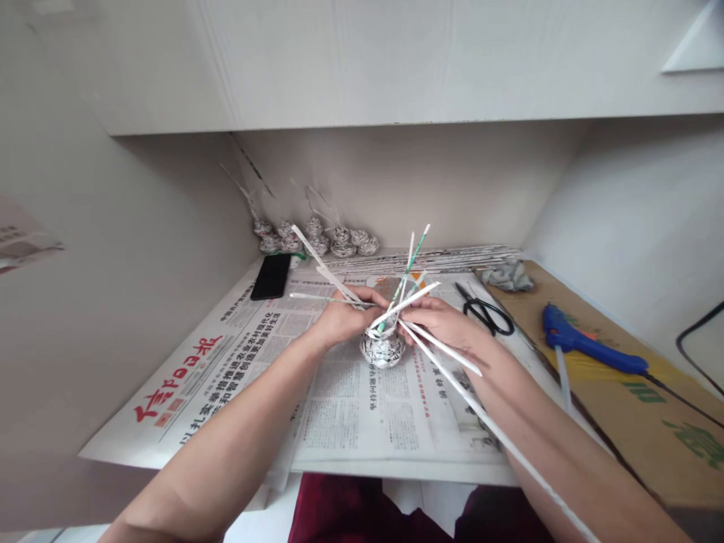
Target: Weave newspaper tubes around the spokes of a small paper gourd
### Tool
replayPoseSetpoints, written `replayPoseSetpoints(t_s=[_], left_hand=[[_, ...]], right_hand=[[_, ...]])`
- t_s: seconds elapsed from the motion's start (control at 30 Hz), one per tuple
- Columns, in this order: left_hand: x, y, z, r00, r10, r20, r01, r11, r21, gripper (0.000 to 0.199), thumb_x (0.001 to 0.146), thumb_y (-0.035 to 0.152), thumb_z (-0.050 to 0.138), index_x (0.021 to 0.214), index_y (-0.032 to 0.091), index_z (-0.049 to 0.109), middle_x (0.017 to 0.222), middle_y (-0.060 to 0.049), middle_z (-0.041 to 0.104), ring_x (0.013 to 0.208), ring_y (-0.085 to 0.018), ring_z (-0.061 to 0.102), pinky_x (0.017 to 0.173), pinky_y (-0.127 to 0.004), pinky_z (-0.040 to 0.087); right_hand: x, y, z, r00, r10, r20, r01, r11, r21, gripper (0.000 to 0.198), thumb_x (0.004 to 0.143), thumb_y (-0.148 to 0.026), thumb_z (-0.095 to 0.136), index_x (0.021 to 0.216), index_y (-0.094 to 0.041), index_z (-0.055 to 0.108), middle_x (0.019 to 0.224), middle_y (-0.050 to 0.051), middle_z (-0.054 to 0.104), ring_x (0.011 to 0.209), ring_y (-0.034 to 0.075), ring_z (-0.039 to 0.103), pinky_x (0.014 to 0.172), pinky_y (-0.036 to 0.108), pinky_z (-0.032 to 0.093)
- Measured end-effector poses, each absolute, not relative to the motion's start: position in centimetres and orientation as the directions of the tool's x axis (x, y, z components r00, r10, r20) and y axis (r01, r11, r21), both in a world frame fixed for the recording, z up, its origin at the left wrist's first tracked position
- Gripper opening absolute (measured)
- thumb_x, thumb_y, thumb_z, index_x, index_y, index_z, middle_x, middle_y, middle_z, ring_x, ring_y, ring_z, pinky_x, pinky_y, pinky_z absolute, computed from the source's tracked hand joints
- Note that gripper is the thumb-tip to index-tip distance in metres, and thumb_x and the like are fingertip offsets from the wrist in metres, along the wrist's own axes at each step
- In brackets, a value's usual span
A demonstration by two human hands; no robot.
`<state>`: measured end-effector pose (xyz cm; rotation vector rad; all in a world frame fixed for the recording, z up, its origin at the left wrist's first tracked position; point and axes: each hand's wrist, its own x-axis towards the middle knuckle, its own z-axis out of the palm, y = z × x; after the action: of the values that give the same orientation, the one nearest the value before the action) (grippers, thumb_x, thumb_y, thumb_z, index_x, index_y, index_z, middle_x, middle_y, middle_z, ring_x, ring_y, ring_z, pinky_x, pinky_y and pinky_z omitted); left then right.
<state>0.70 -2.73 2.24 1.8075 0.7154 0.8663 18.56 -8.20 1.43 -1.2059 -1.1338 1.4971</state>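
The left hand [351, 313] and right hand [440, 323] grasp a woven-paper ball [383, 352] with splayed strips [442, 348] above newspaper [333, 422].

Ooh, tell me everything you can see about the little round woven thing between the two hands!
The little woven thing has a rounded, white-and-gray body with dark flecks, which looks made of rolled paper strips. Loose strips fan out from its top, mostly white, one partly green; a long one stretches toward the picture's lower right. It's above the newspaper; I can't tell if they touch. The left hand and right hand hold it near its top.
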Motion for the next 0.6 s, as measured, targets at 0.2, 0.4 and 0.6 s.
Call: replayPoseSetpoints(t_s=[0.2,0.4,0.6], left_hand=[[0.62,-2.72,2.05,0.573,0.785,0.238,0.113,-0.363,0.925,0.014,0.070,0.018,0.068,0.080,0.010,0.073,0.077,-0.006,0.072,0.067,-0.014,0.063,0.065,-0.024,0.048],[0.24,-2.30,2.30,0.643,0.759,0.104,0.097,-0.215,0.972,0.028,0.068,0.025,0.072,0.093,0.011,0.073,0.082,-0.007,0.073,0.072,-0.016,0.064,0.069,-0.026,0.049],[0.45,-2.10,1.79,0.510,0.852,0.120,0.143,-0.222,0.965,0.028,0.071,0.039,0.070,0.078,0.011,0.071,0.062,-0.002,0.064,0.055,-0.012,0.053,0.054,-0.023,0.040]], right_hand=[[18.03,-8.81,1.85,-0.090,0.981,-0.170,-0.013,-0.172,-0.985,0.013,0.066,-0.022,0.070,0.076,-0.015,0.064,0.055,-0.001,0.061,0.044,0.010,0.053,0.040,0.021,0.037],[18.11,-8.65,1.67,-0.144,0.986,-0.086,0.021,-0.084,-0.996,0.012,0.065,-0.021,0.071,0.069,-0.015,0.062,0.050,-0.003,0.057,0.042,0.009,0.049,0.041,0.022,0.034],[18.01,-8.56,1.54,-0.101,0.994,-0.043,0.082,-0.034,-0.996,0.010,0.067,-0.021,0.067,0.074,-0.016,0.062,0.051,-0.004,0.057,0.042,0.010,0.049,0.041,0.022,0.035]])
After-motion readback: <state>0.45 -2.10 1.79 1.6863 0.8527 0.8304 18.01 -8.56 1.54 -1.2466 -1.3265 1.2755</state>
